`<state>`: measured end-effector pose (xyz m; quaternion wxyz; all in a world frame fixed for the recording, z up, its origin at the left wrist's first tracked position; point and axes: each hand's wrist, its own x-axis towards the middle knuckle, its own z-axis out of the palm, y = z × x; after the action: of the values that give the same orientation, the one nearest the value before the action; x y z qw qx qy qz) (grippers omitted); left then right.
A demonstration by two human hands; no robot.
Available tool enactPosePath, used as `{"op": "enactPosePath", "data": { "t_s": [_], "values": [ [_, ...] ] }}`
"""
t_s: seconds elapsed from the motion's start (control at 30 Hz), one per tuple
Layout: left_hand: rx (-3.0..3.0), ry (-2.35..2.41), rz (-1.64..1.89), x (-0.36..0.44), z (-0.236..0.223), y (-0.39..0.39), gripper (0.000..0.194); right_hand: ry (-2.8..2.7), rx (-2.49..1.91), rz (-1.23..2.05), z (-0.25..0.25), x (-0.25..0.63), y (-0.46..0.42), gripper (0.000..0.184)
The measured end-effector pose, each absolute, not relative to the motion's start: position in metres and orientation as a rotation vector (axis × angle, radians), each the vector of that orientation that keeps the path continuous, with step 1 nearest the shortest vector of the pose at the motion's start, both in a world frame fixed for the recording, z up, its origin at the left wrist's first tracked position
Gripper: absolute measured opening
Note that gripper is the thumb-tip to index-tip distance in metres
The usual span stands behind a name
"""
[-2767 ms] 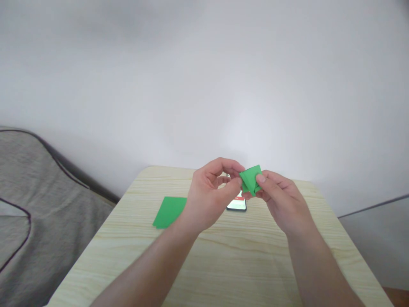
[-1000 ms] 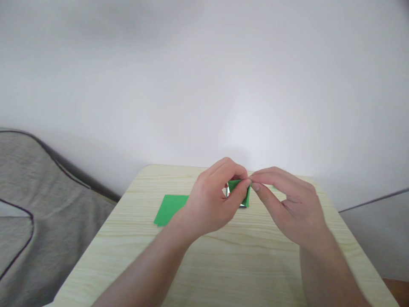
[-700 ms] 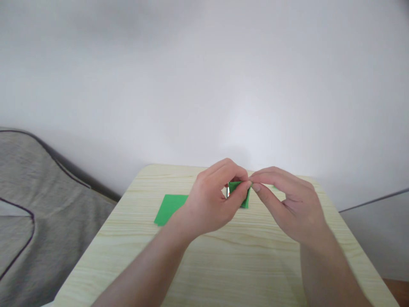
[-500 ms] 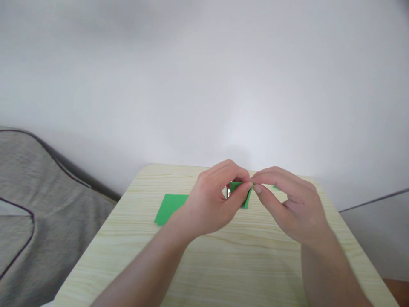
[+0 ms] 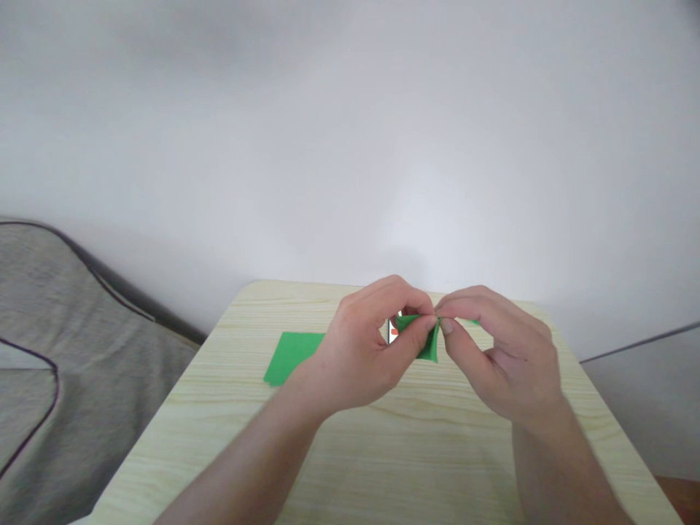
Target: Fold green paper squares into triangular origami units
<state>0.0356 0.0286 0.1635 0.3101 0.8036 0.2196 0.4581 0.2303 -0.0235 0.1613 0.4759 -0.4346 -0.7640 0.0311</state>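
A small folded piece of green paper [image 5: 428, 344] is held above the middle of a light wooden table [image 5: 383, 445]. My left hand [image 5: 366, 348] pinches its left side between thumb and forefinger. My right hand [image 5: 500, 354] pinches its top right corner, thumb against forefinger. The two pinches almost touch. Most of the paper is hidden behind my fingers. A phone [image 5: 392, 332] lies on the table behind the paper, and only a sliver of its lit screen shows.
A flat green paper sheet [image 5: 289, 355] lies on the table to the left of my hands. A grey cushioned seat [image 5: 60, 343] stands at the left. A plain white wall fills the background. The table's right edge drops to a grey floor.
The folded paper came down from chest height toward the table and was turned. Both hands closed in on it; in the last half second it shifted slightly right and lower.
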Motion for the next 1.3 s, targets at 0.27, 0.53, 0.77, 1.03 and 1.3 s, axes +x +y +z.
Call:
{"op": "enactPosePath", "data": {
  "t_s": [0.27,0.53,0.77,1.03,1.3],
  "values": [
    [1.733,0.586,1.076,0.036,0.162,0.030,0.017,-1.696,-1.098,-0.029,0.159,0.226,-0.022,0.017],
    [1.474,0.630,0.971,0.042,0.157,0.031,0.036,-1.436,-1.275,-0.231,0.155,0.219,-0.020,0.015],
    [1.596,0.741,1.171,0.048,0.154,0.030,0.023,-1.259,-1.275,0.220,0.157,0.216,-0.021,0.013],
    [1.733,0.620,1.086,0.042,0.154,0.030,0.028,-1.443,-1.176,0.555,0.155,0.227,-0.015,0.021],
    [1.579,0.602,1.092,0.042,0.153,0.034,0.023,-1.455,-1.140,0.494,0.154,0.225,-0.017,0.021]
  ]
}}
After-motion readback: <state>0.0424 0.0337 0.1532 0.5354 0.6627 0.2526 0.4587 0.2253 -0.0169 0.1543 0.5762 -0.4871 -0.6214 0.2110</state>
